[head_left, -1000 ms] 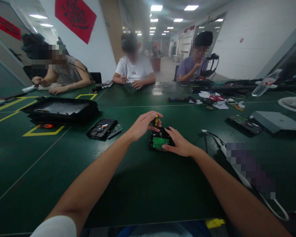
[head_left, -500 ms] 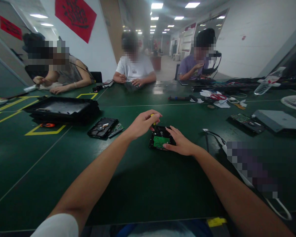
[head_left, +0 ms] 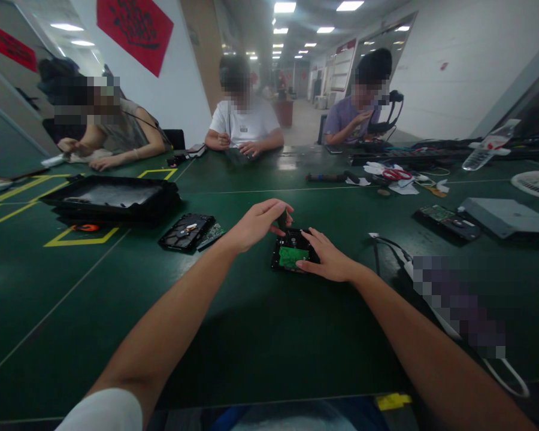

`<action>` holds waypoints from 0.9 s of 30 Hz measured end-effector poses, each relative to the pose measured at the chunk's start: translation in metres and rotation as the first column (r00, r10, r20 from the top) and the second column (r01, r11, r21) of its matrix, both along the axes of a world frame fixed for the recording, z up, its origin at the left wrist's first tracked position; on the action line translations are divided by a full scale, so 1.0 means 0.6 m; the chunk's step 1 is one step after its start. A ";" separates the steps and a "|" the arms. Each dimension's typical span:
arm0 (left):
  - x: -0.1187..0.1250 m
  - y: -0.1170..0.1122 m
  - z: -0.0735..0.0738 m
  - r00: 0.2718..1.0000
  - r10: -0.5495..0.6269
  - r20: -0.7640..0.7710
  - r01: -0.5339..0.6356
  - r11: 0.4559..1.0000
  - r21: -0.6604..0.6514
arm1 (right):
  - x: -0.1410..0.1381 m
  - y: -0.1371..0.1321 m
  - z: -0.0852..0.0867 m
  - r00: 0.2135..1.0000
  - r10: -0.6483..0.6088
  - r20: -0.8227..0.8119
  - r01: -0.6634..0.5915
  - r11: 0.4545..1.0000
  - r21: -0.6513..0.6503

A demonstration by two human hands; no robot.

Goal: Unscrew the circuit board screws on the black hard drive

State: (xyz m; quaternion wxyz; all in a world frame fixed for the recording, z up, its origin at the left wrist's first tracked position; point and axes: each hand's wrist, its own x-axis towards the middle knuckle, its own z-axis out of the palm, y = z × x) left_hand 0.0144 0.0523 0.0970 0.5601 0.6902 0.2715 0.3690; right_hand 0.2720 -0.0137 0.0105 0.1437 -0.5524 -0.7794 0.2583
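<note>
We see a green patch (head_left: pixel 293 257) on our black drive (head_left: pixel 291 240). Left of the drive are yellow lines (head_left: pixel 83 243); right of it, a grey box (head_left: pixel 512 215).

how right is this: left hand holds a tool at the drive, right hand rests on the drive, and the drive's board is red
Only the colour is wrong: the board on the drive is green, not red, as the head view shows. The left hand holds a tool at the drive, and the right hand rests on the drive.
</note>
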 end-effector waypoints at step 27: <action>-0.001 0.005 -0.001 0.998 0.065 -0.004 -0.065 0.995 -0.078 | 0.002 0.001 0.000 1.000 0.002 0.023 -0.001 1.000 -0.016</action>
